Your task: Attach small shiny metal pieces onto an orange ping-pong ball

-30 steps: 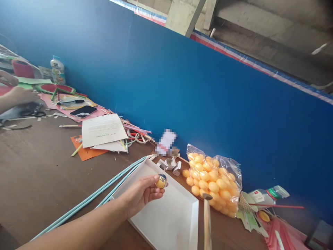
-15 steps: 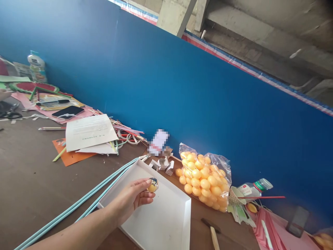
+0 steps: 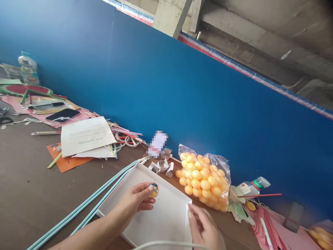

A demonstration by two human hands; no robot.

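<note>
- The small ball [image 3: 154,191], silvery above and yellow below, is above the white tray [image 3: 158,220]; being round, it shows no long axis.
- The left hand [image 3: 137,198] grips it between thumb and fingers, so it is the nearer hand.
- The right hand [image 3: 204,227] lies lower and to the right of the ball, apart from it, fingers bent at the tray's right corner; whether they pinch the rim, I cannot tell.
- No object shows between ball and right hand.
- Pale blue tubes [image 3: 85,202] run along the tray's left; a bag of orange balls [image 3: 204,184] stands beyond its right wall.
</note>
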